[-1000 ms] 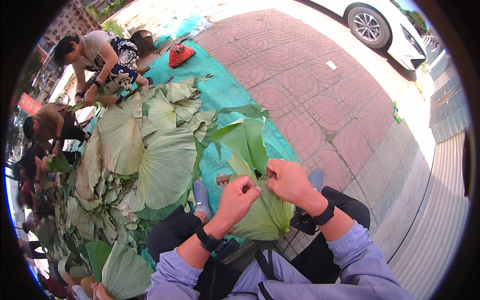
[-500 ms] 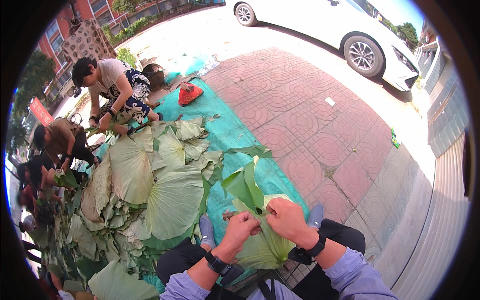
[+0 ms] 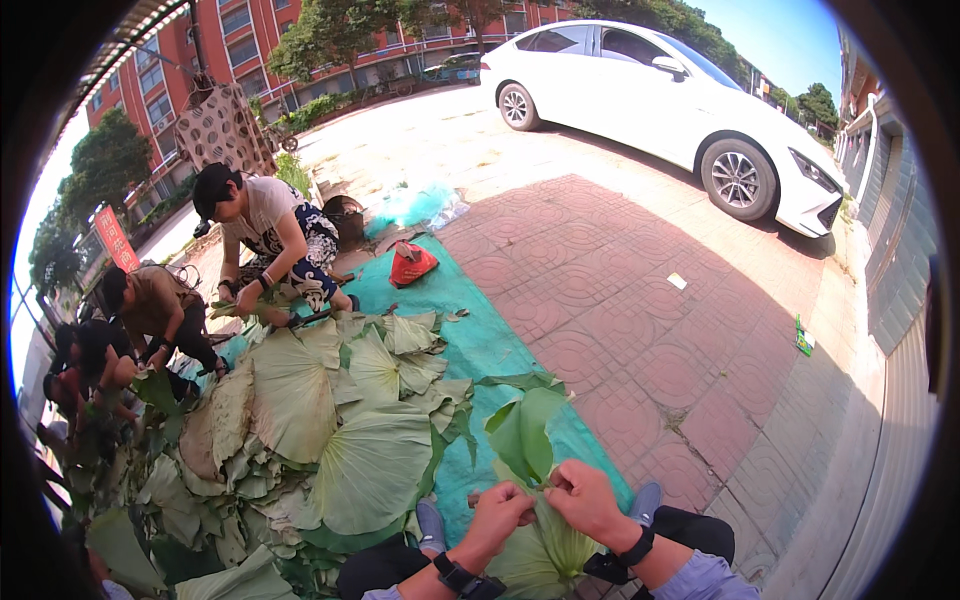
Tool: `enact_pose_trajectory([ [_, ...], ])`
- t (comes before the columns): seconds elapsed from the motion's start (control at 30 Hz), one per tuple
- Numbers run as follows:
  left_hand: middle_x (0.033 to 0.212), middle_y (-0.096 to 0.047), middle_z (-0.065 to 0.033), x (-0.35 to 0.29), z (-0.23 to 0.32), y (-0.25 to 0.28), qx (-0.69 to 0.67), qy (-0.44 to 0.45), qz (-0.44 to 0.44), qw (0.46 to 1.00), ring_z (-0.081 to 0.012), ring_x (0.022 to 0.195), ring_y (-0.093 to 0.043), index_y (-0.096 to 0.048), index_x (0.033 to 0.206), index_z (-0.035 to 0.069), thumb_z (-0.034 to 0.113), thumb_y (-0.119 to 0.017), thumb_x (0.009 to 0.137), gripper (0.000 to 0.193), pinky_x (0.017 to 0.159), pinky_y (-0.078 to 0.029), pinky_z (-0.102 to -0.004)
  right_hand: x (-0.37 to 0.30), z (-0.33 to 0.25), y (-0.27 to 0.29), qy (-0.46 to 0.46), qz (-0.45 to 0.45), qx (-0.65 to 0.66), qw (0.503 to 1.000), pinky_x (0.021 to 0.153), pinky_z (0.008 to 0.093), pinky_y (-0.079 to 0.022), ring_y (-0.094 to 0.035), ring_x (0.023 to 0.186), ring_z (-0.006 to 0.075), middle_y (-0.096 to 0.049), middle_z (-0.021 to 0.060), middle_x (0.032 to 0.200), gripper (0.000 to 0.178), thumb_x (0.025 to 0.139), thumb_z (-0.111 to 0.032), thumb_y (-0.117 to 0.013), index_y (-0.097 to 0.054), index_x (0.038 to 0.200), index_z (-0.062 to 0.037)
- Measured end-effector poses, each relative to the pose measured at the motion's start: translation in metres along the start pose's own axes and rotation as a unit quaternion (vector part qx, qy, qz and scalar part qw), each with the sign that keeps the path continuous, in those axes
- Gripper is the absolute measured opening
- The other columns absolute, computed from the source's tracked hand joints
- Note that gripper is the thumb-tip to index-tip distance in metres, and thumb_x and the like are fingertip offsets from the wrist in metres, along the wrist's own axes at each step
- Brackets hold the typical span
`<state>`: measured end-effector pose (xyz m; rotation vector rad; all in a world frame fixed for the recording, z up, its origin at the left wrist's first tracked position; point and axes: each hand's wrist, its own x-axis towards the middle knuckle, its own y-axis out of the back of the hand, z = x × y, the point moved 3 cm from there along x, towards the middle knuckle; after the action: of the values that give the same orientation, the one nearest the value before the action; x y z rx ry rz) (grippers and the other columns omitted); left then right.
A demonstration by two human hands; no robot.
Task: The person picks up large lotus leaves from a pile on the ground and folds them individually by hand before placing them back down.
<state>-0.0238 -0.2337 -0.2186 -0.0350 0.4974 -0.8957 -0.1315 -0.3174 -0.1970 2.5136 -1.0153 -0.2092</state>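
Observation:
Between my knees lies a large pale-green lotus leaf (image 3: 548, 548), its veins fanning out from a point near the bottom. My left hand (image 3: 500, 517) is closed in a pinch at the leaf's upper part. Close beside it my right hand (image 3: 586, 500) pinches the same leaf, knuckles up; the fingertips of both are partly hidden. Just beyond my hands a folded, brighter green leaf part (image 3: 527, 432) stands up; how it joins the flat part cannot be made out. Both my wrists wear dark bands.
A broad heap of lotus leaves (image 3: 372, 470) spreads to my left on a teal sheet (image 3: 480, 345). Several people crouch around it, the closest in a light top (image 3: 270, 210). A red bag (image 3: 410, 264) sits at the sheet's far end. Reddish paving (image 3: 600, 300) leads to a white car (image 3: 640, 100).
The view has tilted up, so more of the car and buildings shows and my hands sit lower in the picture. Both hands keep their pinch on the leaf.

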Motion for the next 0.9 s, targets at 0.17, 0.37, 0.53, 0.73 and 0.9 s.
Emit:
enact_pose_trajectory([
  [0.17, 0.063, -0.054, -0.0025, 0.005, -0.003, 0.004, 0.103, -0.046, -0.014, 0.994, -0.0078, 0.057, -0.047, -0.054, 0.067, 0.0, 0.008, -0.059, 0.071, 0.011, 0.051, -0.036, -0.0219, 0.002, -0.002, -0.003, 0.076, 0.001, -0.044, 0.996, 0.049, 0.027, -0.039, -0.049, 0.053, 0.0148, -0.051, 0.0078, 0.059, 0.014, 0.064, -0.007, -0.062, -0.052, 0.073, -0.0016],
  [0.37, 0.063, -0.053, -0.0019, 0.007, -0.012, 0.005, 0.065, -0.047, -0.036, 0.996, -0.0075, 0.057, -0.046, -0.054, 0.067, 0.001, 0.008, -0.06, 0.071, 0.011, 0.051, -0.036, -0.0221, 0.006, 0.011, -0.003, -0.089, -0.096, 0.142, 0.981, 0.047, 0.0224, -0.037, -0.046, 0.055, 0.0062, -0.051, -0.0004, 0.063, 0.012, 0.065, -0.004, -0.063, -0.053, 0.07, 0.0006],
  [0.53, 0.063, -0.054, -0.0029, 0.003, -0.022, 0.003, 0.012, 0.003, -0.033, 0.999, -0.0091, 0.058, -0.049, -0.054, 0.068, 0.001, 0.008, -0.061, 0.071, 0.011, 0.053, -0.039, -0.0217, 0.007, 0.019, 0.006, -0.168, -0.136, 0.206, 0.954, 0.047, 0.022, -0.036, -0.045, 0.055, 0.0065, -0.05, -0.0001, 0.063, 0.011, 0.065, -0.001, -0.062, -0.053, 0.07, 0.0013],
  [0.73, 0.063, -0.054, -0.0028, -0.007, -0.009, 0.008, 0.014, 0.017, -0.031, 0.999, -0.0092, 0.057, -0.05, -0.052, 0.067, 0.002, 0.005, -0.061, 0.071, 0.01, 0.054, -0.04, -0.0213, 0.009, 0.005, 0.004, -0.168, -0.151, 0.172, 0.959, 0.049, 0.0235, -0.035, -0.043, 0.057, 0.0073, -0.048, -0.0001, 0.062, 0.008, 0.066, -0.001, -0.059, -0.052, 0.069, 0.0007],
  [0.9, 0.062, -0.052, -0.0017, 0.005, -0.013, -0.005, 0.075, -0.022, -0.048, 0.996, -0.0082, 0.055, -0.047, -0.051, 0.066, 0.003, 0.004, -0.06, 0.071, 0.01, 0.052, -0.038, -0.0212, 0.005, 0.022, 0.011, -0.161, -0.134, 0.204, 0.956, 0.06, 0.0223, -0.039, -0.047, 0.067, 0.0067, -0.053, -0.0013, 0.074, 0.019, 0.068, 0.001, -0.055, -0.058, 0.087, 0.0002],
])
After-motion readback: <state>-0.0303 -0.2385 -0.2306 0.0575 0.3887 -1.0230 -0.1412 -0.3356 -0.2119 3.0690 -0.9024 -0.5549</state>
